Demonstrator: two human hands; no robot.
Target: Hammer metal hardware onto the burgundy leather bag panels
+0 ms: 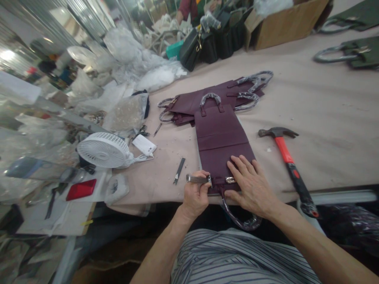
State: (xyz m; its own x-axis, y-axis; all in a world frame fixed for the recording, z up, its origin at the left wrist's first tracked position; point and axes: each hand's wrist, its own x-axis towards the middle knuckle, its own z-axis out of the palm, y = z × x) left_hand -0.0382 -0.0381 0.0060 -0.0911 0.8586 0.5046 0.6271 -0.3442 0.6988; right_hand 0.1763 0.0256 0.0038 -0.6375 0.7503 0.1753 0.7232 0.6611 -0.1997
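A dark purple leather bag panel lies lengthwise in front of me, one plastic-wrapped handle at its far end and another wrapped handle hanging over the table's near edge. My left hand is closed around a steel hand punch, whose wide end is beside a strap at the panel's near left edge. Fingers spread, my right hand presses flat on the panel's near right part, next to a small metal clasp. A claw hammer with a red and black handle lies to the right.
More purple panels are stacked behind. To the left lie a small slotted tool, a white fan, a power bank and a red case. Dark bags, a cardboard box and green panels lie farther back.
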